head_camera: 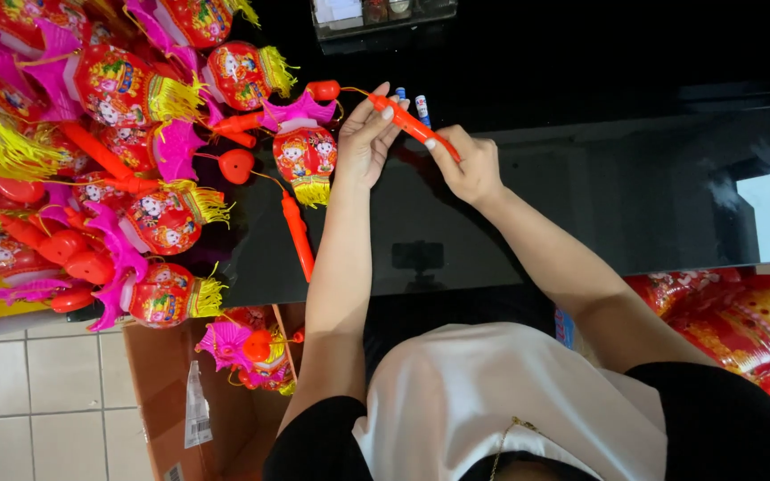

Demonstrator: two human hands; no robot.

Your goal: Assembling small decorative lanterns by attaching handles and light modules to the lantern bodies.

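We pinch the red lantern stick between left hand and right hand; batteries lie just beyond, likely fitted next.

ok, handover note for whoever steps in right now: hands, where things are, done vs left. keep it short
Left hand: fingertips pinch one end of the orange stick handle, held above the black table.
Right hand: grips the handle's other end.
Two small batteries show just behind the handle.
One red lantern lies beside the left hand; a loose orange handle lies below it.
Done: pile of lanterns at the table's far left.
Left: cannot tell how many; more lanterns sit in the cardboard box on the floor.
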